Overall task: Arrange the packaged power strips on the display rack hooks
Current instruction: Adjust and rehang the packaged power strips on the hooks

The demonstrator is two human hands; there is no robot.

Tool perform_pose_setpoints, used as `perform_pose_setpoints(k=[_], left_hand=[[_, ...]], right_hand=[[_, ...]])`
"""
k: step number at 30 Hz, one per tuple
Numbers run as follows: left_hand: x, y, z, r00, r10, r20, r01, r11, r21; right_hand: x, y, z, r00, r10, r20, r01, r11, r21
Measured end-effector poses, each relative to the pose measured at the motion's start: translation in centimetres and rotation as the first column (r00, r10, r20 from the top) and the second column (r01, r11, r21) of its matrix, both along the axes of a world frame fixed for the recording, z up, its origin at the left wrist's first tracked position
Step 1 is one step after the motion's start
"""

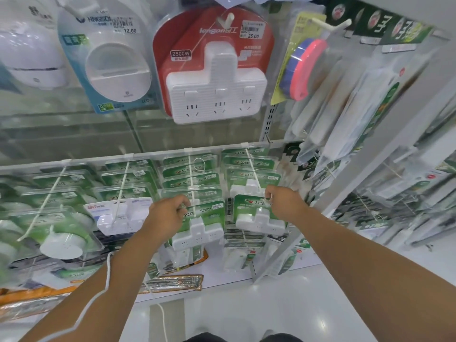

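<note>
Looking down through the head camera, I see both hands raised to the lower row of white wire hooks (251, 166) on the display rack. My left hand (170, 213) has its fingers curled, pinching the top edge of a green-carded clear blister pack holding a white T-shaped power strip (197, 230), the front pack on the hook second from the right. My right hand (278, 199) is curled too, thumb and fingers closed on the upper right corner of a second green-carded blister pack with a white T-shaped power strip (259, 218), which hangs at the front of the rightmost hook, just beside the first. Behind each front pack, more green packs (192, 174) are stacked along the same hooks. To the left, a white-and-blue carded pack (121, 213) hangs on the next hook, and further left a green pack with a round white device (61, 245). Above, on the upper row, hangs a big red-carded pack with a white three-outlet adapter (214, 70), tagged 25.00, beside a pale blue pack holding a round white LED lamp (111, 62) tagged 12.00. Long white strips in clear bags (345, 107) hang on the rack to the right. A thin white cord (106, 280) runs along my left forearm.
</note>
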State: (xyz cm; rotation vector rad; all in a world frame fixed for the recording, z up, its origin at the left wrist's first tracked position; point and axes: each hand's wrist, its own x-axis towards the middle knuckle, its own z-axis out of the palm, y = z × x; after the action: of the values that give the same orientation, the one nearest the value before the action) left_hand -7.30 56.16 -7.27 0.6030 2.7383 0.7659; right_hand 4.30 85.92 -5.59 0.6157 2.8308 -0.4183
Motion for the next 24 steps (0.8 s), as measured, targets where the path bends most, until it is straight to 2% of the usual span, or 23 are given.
perform_pose_setpoints(k=[4,8,14,19,24], left_hand=[[-0.6,-0.1,-0.3,1.000,0.018,0.004,-0.018,1.000,0.003],[-1.2,0.0,-0.7,0.999,0.037,-0.021,-0.037,0.999,0.016],[-1.5,-0.8,-0.9,0.994,-0.051,-0.093,0.052,0.999,0.007],[-1.3,-2.1,-0.6,0.964,-0.168,-0.206,0.167,0.986,-0.026],[-1.0,-4.1,0.0,0.930,-0.211,-0.300,0.180,0.975,-0.127]], right_hand=[[-1.3,-0.1,0.8,0.996,0.068,0.057,-0.075,0.989,0.125],[-2.4,0.0,1.0,0.994,0.051,0.102,-0.070,0.978,0.197],[-2.3,-1.0,1.1,0.999,-0.025,0.033,0.021,0.994,0.110],[-0.7,-2.0,0.7,0.990,-0.008,-0.138,0.028,0.989,0.143],[0.3,-5.5,1.4,0.998,-0.001,-0.060,0.009,0.990,0.140]])
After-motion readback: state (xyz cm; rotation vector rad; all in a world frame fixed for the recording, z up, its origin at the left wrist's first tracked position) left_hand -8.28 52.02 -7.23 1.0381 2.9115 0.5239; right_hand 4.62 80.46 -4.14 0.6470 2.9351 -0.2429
